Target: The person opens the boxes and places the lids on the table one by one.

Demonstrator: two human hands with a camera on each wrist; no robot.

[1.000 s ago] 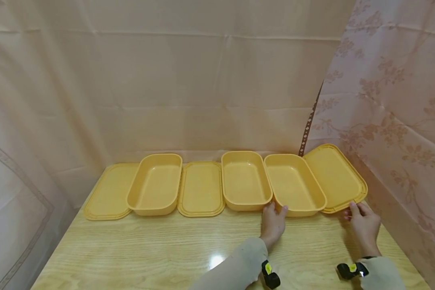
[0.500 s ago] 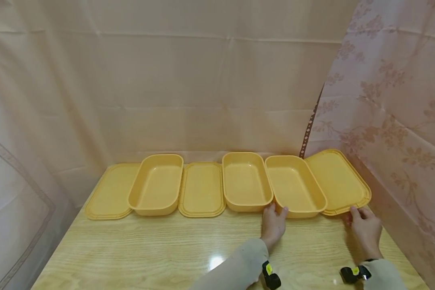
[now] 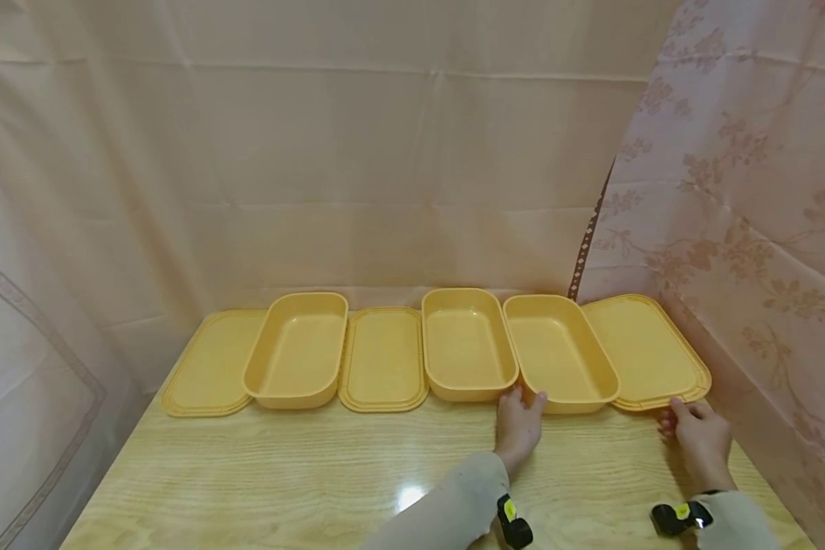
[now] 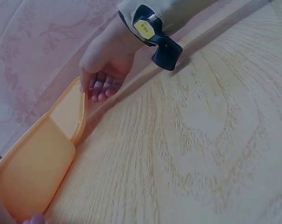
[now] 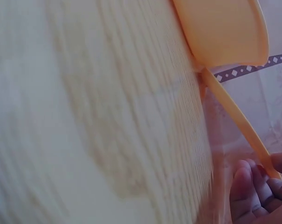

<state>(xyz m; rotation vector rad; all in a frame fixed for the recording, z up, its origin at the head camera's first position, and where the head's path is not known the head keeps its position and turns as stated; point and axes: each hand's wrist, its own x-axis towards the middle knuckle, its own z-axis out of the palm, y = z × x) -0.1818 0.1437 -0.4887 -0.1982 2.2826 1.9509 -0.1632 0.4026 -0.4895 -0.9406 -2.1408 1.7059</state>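
At the right end of the row lies a yellow rectangular plastic lid, its near right corner pinched between the thumb and fingers of my right hand. The right wrist view shows this lid edge-on, slanting up from the table to the fingers. My left hand holds the near left corner of the yellow box beside the lid, thumb on its front wall and fingers at its left side. That box is open-topped with nothing inside. In the left wrist view only fingertips of the left hand show at the box's edge.
Leftward along the wooden table stand another yellow box, a flat lid, a third box and a further lid. A beige curtain hangs behind; a flowered pink cloth borders the right side.
My right hand has moved right and toward me, lowering the lid, which now lies flatter and further right. The left hand and the boxes have stayed in place.
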